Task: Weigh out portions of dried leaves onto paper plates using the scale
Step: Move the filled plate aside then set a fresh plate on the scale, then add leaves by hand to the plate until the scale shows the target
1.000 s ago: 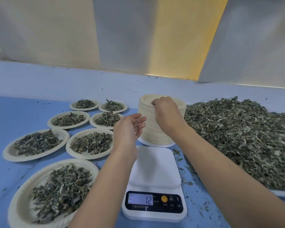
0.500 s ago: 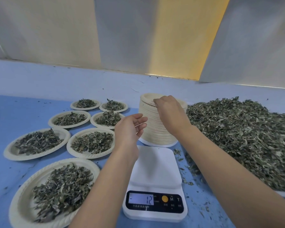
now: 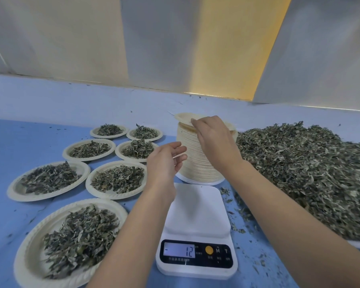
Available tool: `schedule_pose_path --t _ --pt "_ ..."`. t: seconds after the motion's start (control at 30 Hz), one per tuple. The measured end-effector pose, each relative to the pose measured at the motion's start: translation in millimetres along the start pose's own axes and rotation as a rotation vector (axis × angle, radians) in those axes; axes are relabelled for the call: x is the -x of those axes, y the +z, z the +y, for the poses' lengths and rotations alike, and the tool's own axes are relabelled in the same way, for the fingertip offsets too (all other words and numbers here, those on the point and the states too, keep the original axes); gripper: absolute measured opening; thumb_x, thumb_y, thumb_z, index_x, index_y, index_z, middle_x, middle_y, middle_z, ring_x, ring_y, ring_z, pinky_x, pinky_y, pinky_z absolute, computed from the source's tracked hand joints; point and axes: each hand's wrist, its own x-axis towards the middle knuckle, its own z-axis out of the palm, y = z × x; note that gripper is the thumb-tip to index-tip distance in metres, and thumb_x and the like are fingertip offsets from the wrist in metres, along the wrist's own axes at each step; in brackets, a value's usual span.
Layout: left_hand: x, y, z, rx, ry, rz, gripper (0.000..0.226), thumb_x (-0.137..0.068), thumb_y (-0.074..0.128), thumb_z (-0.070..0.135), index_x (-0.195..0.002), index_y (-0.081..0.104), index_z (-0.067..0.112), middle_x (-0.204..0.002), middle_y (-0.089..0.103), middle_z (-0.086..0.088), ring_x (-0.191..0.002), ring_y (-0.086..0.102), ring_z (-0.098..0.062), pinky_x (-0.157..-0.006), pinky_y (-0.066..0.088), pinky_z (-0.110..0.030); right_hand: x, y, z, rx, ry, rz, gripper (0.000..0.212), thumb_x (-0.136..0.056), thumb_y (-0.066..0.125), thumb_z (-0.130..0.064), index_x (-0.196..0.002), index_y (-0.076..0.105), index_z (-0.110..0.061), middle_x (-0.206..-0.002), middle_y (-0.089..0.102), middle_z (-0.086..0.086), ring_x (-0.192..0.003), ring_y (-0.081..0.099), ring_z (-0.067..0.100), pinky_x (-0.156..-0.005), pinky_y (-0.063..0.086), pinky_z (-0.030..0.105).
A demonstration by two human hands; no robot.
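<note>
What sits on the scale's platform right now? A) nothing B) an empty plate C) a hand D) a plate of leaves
A: the platform of the scale is bare and its display reads minus 12; the right hand pinches the top plate at the stack behind it.

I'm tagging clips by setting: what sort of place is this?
Probably a small herb or tea portioning workstation: a big heap of dried leaves, a digital scale on a blue table, and a tall stack of paper plates beside filled plates.
</note>
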Motion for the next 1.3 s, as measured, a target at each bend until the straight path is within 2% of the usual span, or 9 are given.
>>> schedule_pose_path --t 0.17,0.4,0.63,0.73,0.83,0.93,1.0,1.03,1.3 --pt "-2.7 -0.7 -0.1 -0.028 0.086 -0.035 0.015 -0.095 0.049 0.021 -0.095 0.063 0.015 -0.09 0.07 -0.002 -0.07 0.065 -0.013 -0.068 0.053 -0.022 18.8 0.9 -19.2 -0.113 -0.169 0.234 0.03 -0.078 0.059 0.015 -0.107 0.067 0.01 -0.09 0.068 0.019 -0.081 0.064 0.035 -0.072 0.052 0.035" --pt "-8.7 -13.6 4.0 -0.282 0.312 0.068 0.028 -0.092 0.055 0.026 -0.072 0.057 0.007 -0.054 0.06 -0.003 -0.044 0.055 -0.011 -0.047 0.046 -0.021 42.3 -0.7 -38.1 -0.174 -0.241 0.279 0.026 -0.08 0.068 0.004 -0.106 0.069 0.004 -0.095 0.07 0.012 -0.086 0.066 0.03 -0.088 0.051 0.042" --pt "-1.8 -33.1 13.6 -0.404 0.259 0.016 0.025 -0.09 0.056 0.019 -0.07 0.058 0.004 -0.046 0.058 0.001 -0.037 0.05 -0.008 -0.04 0.042 -0.017 44.5 -34.4 -31.2 -0.555 0.52 0.297 0.041 -0.092 0.059 -0.024 -0.131 0.053 -0.013 -0.126 0.052 0.0 -0.119 0.04 0.01 -0.098 0.029 0.018" --pt "2.8 -41.6 20.4 -0.48 0.161 -0.098 0.023 -0.09 0.058 0.016 -0.072 0.059 0.002 -0.042 0.055 0.003 -0.036 0.048 -0.009 -0.039 0.04 -0.018 48.7 -44.4 -16.1 -0.766 0.83 0.244 0.039 -0.092 0.057 -0.023 -0.131 0.054 -0.018 -0.122 0.056 -0.004 -0.112 0.051 0.01 -0.095 0.04 0.025" --pt "8.3 -50.6 26.6 -0.556 0.066 -0.217 0.022 -0.09 0.059 0.015 -0.071 0.06 0.003 -0.046 0.056 0.0 -0.038 0.049 -0.011 -0.04 0.04 -0.02 59.1 -48.5 -6.8 -0.876 0.914 0.152 0.016 -0.09 0.058 -0.02 -0.099 0.068 -0.012 -0.102 0.069 0.009 -0.098 0.063 0.03 -0.09 0.049 0.049" --pt "12.6 -56.6 29.6 -0.628 -0.006 -0.298 0.025 -0.091 0.059 0.014 -0.069 0.061 0.004 -0.05 0.058 -0.005 -0.039 0.05 -0.012 -0.039 0.043 -0.018 73.3 -47.6 -3.2 -0.862 0.979 0.088 0.041 -0.088 0.057 -0.027 -0.102 0.06 0.011 -0.108 0.059 0.032 -0.102 0.055 0.048 -0.09 0.044 0.061" --pt "14.7 -58.1 29.6 -0.691 -0.053 -0.332 0.025 -0.093 0.057 0.016 -0.072 0.061 0.002 -0.052 0.06 -0.007 -0.039 0.052 -0.013 -0.038 0.044 -0.018 82.3 -44.9 -2.3 -0.878 1.014 0.042 0.043 -0.086 0.056 -0.032 -0.091 0.062 0.011 -0.092 0.06 0.033 -0.115 0.039 0.031 -0.075 0.05 0.052" --pt "15.1 -58.8 29.5 -0.712 -0.073 -0.337 0.026 -0.094 0.055 0.017 -0.074 0.061 0.001 -0.052 0.061 -0.008 -0.039 0.053 -0.013 -0.038 0.045 -0.018 85.4 -43.4 -2.5 -0.882 1.027 0.011 0.039 -0.085 0.056 -0.035 -0.076 0.059 0.003 -0.077 0.055 0.024 -0.075 0.037 0.016 -0.066 0.043 0.042" --pt "12.8 -68.3 24.7 -0.84 -0.218 -0.348 0.029 -0.095 0.054 0.018 -0.075 0.062 -0.002 -0.057 0.065 -0.012 -0.042 0.06 -0.013 -0.039 0.047 -0.018 109.7 -25.1 14.3 -0.803 1.111 -0.181 0.025 -0.084 0.058 -0.019 -0.063 0.052 -0.007 -0.06 0.042 0.011 -0.061 0.037 0.023 -0.063 0.03 0.036"
